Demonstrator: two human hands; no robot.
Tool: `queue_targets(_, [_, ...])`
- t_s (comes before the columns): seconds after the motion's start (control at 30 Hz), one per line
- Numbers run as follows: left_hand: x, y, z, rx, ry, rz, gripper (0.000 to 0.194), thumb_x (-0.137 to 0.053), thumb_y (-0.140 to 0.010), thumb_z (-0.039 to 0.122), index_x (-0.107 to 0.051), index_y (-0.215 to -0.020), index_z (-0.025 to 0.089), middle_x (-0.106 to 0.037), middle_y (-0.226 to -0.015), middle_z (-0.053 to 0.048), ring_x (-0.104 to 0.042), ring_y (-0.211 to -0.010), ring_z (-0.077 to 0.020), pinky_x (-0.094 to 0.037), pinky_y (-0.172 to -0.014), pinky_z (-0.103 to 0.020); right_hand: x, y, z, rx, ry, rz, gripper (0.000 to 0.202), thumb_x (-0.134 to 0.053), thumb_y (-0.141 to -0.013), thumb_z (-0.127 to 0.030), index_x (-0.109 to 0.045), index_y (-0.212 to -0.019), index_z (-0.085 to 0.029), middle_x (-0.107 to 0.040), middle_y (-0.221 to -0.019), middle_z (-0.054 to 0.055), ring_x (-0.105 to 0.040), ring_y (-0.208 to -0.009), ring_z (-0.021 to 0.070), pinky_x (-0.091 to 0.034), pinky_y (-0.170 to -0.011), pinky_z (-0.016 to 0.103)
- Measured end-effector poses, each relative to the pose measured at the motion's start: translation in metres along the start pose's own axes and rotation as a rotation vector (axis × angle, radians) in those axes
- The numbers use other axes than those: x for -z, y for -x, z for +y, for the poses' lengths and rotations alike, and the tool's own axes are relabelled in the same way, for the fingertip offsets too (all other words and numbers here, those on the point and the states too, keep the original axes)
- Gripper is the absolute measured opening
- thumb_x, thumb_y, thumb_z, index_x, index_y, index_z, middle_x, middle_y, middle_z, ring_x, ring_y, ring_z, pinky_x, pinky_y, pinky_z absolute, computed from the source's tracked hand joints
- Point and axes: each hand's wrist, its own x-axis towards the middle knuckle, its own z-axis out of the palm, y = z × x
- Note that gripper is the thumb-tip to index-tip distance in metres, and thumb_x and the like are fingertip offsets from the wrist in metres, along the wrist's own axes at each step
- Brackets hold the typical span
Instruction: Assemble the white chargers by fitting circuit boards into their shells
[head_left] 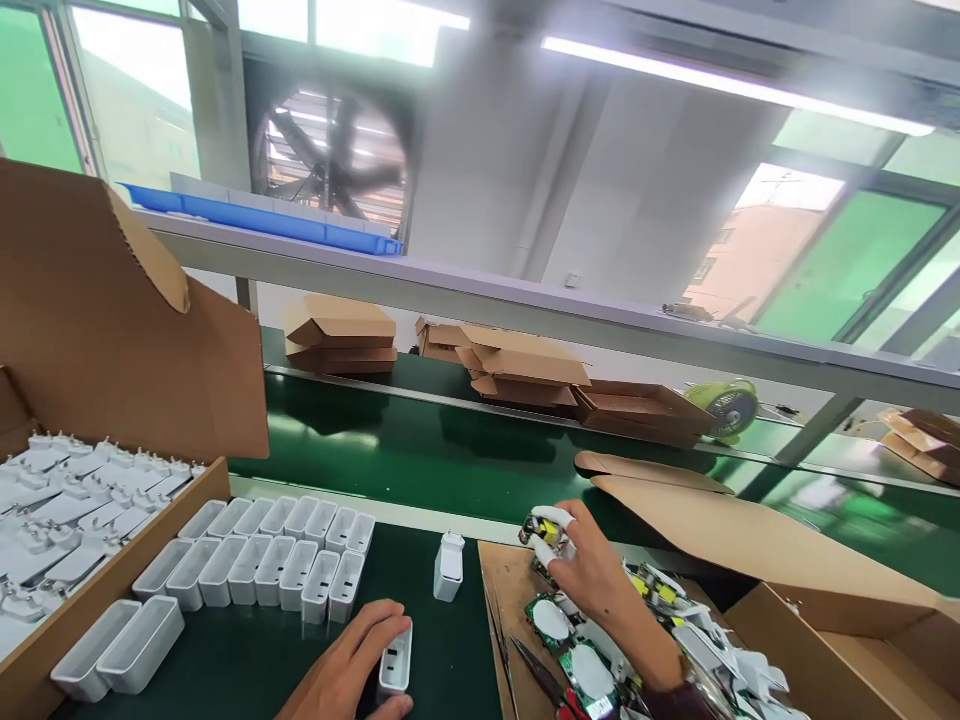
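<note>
My left hand (352, 665) is closed around a small white open-topped housing (396, 660) on the green mat at the bottom centre. To the right, my right hand (581, 560), with white covers on its fingertips, pinches a small circuit board with yellow parts (541, 532) above a brown board. A white charger piece with a plug cap (449, 566) stands upright between my hands. Rows of white housings (255, 570) stand to the left. Beneath my right hand lie green circuit boards with white round pads (551, 620).
An open carton (217, 510) of white plug parts is at the left. Tweezers and red-handled pliers (540, 675) lie on the brown board (499, 570). Another open carton (832, 640) stands at the right. Flattened boxes (525, 360) sit beyond the green conveyor (405, 445).
</note>
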Motion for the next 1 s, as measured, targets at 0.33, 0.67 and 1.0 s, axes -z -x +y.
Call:
queue_targets(0.33, [0.009, 0.007, 0.014, -0.055, -0.081, 0.079, 0.063, -0.061, -0.098, 0.027, -0.041, -0.158, 0.027, -0.046, -0.164, -0.010, -0.049, -0.148, -0.0299, -0.043, -0.120, -0.040, -0.063, 0.050, -0.101, 0.056, -0.581, -0.376, 0.043, -0.076, -0.081, -0.032, -0.071, -0.122, -0.020, -0.071, -0.122, 0.010, -0.066, -0.106, 0.0269, -0.055, -0.095, 0.039])
queue_targets(0.67, [0.016, 0.008, 0.018, 0.096, -0.083, 0.007, 0.077, -0.067, -0.094, 0.030, -0.031, -0.162, 0.029, -0.043, -0.166, -0.011, -0.046, -0.149, -0.0321, -0.046, -0.118, -0.045, -0.082, 0.065, -0.089, 0.213, -0.495, -0.074, 0.067, -0.057, -0.078, -0.011, -0.052, -0.144, -0.017, -0.065, -0.127, 0.015, -0.065, -0.114, 0.0276, -0.057, -0.098, 0.040])
queue_targets(1.0, [-0.002, 0.000, 0.013, 0.066, -0.144, 0.075, 0.065, -0.074, -0.093, 0.032, -0.049, -0.152, 0.029, -0.061, -0.147, -0.012, -0.061, -0.135, -0.0318, -0.052, -0.112, -0.041, -0.067, 0.029, -0.094, 0.326, -0.732, 0.248, 0.057, -0.055, -0.088, -0.012, -0.054, -0.144, -0.023, -0.062, -0.133, 0.013, -0.063, -0.126, 0.0250, -0.054, -0.106, 0.036])
